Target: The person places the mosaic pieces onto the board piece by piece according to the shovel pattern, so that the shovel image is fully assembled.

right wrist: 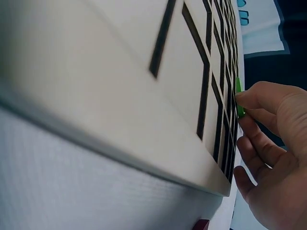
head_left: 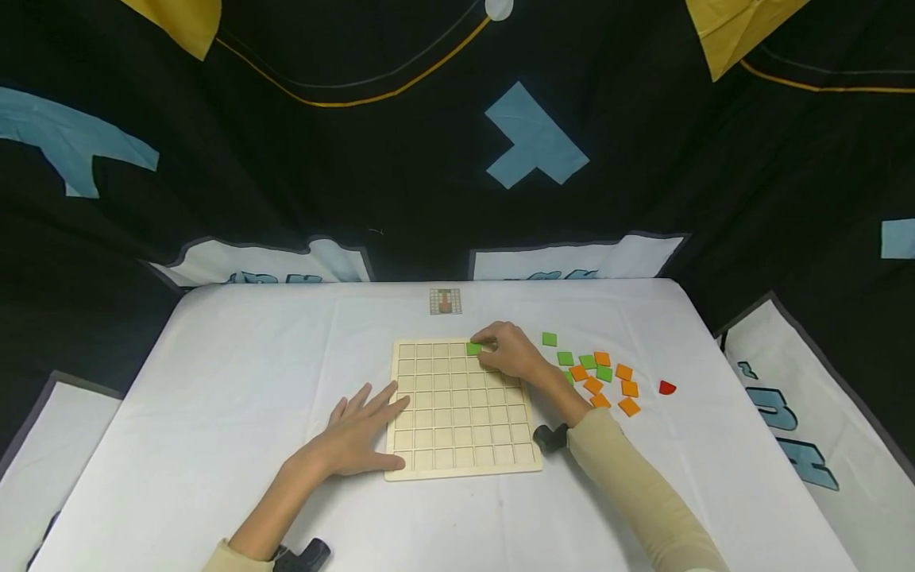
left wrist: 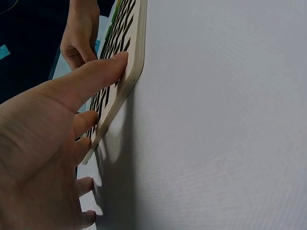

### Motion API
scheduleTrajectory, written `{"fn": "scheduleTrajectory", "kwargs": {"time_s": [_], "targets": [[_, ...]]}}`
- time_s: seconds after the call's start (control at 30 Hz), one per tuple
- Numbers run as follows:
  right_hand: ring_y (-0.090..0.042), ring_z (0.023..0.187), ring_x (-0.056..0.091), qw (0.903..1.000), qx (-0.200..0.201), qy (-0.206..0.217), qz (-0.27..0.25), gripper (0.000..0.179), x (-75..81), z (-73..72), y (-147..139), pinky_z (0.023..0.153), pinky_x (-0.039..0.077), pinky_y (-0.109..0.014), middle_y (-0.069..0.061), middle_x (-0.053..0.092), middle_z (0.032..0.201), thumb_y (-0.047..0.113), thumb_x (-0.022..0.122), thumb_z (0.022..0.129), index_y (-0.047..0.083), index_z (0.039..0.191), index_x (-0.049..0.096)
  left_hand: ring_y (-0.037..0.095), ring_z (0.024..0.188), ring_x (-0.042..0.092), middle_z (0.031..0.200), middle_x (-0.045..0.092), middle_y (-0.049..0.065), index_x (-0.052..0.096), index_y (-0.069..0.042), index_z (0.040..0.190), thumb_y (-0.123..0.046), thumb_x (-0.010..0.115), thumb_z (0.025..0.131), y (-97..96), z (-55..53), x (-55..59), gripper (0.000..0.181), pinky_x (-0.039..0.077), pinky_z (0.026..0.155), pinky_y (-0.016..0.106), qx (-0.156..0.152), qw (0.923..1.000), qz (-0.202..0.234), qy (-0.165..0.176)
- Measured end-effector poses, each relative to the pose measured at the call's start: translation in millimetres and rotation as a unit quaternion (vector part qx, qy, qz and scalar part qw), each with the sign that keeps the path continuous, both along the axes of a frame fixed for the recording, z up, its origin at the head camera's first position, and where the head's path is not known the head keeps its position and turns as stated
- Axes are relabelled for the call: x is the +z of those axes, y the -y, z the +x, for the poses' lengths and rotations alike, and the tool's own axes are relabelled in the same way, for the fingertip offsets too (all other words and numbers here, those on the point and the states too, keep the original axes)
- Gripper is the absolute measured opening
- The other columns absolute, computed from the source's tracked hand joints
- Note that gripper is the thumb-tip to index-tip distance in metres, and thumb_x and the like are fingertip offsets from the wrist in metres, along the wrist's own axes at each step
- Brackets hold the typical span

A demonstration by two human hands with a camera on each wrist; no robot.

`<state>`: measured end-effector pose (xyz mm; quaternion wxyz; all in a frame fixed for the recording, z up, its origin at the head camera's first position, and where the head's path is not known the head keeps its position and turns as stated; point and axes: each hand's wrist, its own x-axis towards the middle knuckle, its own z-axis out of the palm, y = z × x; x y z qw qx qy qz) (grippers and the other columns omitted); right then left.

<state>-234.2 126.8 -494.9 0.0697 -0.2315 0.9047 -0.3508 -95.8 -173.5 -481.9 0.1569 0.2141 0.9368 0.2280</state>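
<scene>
A pale wooden board (head_left: 463, 413) with a grid of square recesses lies on the white table. My left hand (head_left: 360, 437) rests at its left edge with fingers spread; in the left wrist view the thumb (left wrist: 103, 72) lies over the board's rim. At the far row, my right hand (head_left: 507, 349) pinches a green square tile (right wrist: 240, 111) between thumb and fingertips, low over the grid. Green also shows just left of those fingertips, a square tile (head_left: 473, 349) in the far row. The right fingers partly hide the pinched tile.
Right of the board lie several loose green tiles (head_left: 549, 339) and orange tiles (head_left: 624, 372), some partly behind the right forearm. A red rounded piece (head_left: 667, 388) sits farther right. Beyond the board is a small printed grid card (head_left: 445, 302). A dark patterned cloth (head_left: 400, 175) hangs behind the table.
</scene>
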Motion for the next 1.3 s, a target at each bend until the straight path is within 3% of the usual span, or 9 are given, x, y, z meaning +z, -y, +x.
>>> {"fn": "scheduleTrajectory", "kwargs": {"time_s": [0.37, 0.67, 0.9, 1.3], "targets": [[-0.026, 0.115, 0.059, 1.0000, -0.001, -0.009, 0.003, 0.032, -4.5, -2.2, -4, 0.101, 0.045, -0.042, -0.007, 0.070, 0.115, 0.008, 0.072, 0.083, 0.005, 0.115, 0.075, 0.051, 0.146, 0.008, 0.163, 0.022, 0.016, 0.041, -0.012, 0.153, -0.050, 0.078, 0.081, -0.3, -0.3, 0.8, 0.090, 0.005, 0.109, 0.074, 0.000, 1.0000, -0.002, 0.001], [-0.028, 0.120, 0.057, 0.9982, -0.054, -0.003, -0.026, 0.027, 4.8, 3.3, -27, 0.101, 0.045, -0.046, -0.008, 0.067, 0.120, 0.011, 0.071, 0.088, 0.006, 0.115, 0.074, 0.051, 0.146, 0.008, 0.163, 0.022, 0.015, 0.041, -0.012, 0.153, -0.049, 0.078, 0.081, -1.0, -1.0, 0.8, 0.090, 0.006, 0.109, 0.074, -0.001, 1.0000, -0.003, 0.001], [-0.032, 0.131, 0.049, 0.9933, -0.108, 0.025, -0.031, 0.031, 8.5, 6.5, -58, 0.109, 0.036, -0.051, -0.013, 0.060, 0.134, 0.014, 0.071, 0.090, 0.006, 0.121, 0.071, 0.051, 0.146, 0.008, 0.163, 0.021, 0.016, 0.041, -0.011, 0.153, -0.049, 0.078, 0.081, -1.0, -0.3, 0.5, 0.090, 0.005, 0.109, 0.074, -0.002, 1.0000, -0.002, 0.001], [-0.035, 0.134, 0.044, 0.9856, -0.161, 0.052, -0.011, 0.037, -0.8, 2.5, -106, 0.111, 0.032, -0.053, -0.017, 0.056, 0.138, 0.012, 0.071, 0.089, 0.005, 0.126, 0.067, 0.049, 0.147, 0.007, 0.164, 0.020, 0.014, 0.039, -0.013, 0.154, -0.049, 0.077, 0.082, -0.7, -0.6, 2.1, 0.090, 0.006, 0.108, 0.074, -0.004, 1.0000, -0.003, 0.005]]}}
